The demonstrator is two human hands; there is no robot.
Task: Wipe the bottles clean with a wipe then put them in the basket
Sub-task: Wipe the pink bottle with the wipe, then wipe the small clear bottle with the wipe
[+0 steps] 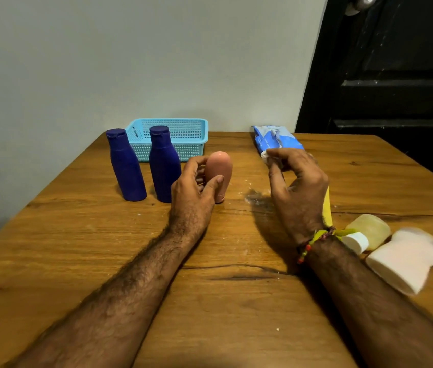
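My left hand [197,184] grips a small pink bottle [219,168] that stands cap-down on the wooden table [77,248]. My right hand [296,187] pinches a white wipe [266,156] just in front of the blue wipes pack [276,138]. Two dark blue bottles [126,166] [163,166] stand upright left of the pink one. Behind them sits a light blue mesh basket [183,128], nothing visible inside it. Lying at the right are a pale yellow bottle [372,229] with a white cap, and a pale pink bottle [406,258]. A yellow bottle [326,208] is mostly hidden behind my right wrist.
White powdery smudges [256,197] mark the table between my hands. A pale wall stands behind the table, and a dark door [395,75] is at the back right. The table's right edge runs close to the lying bottles.
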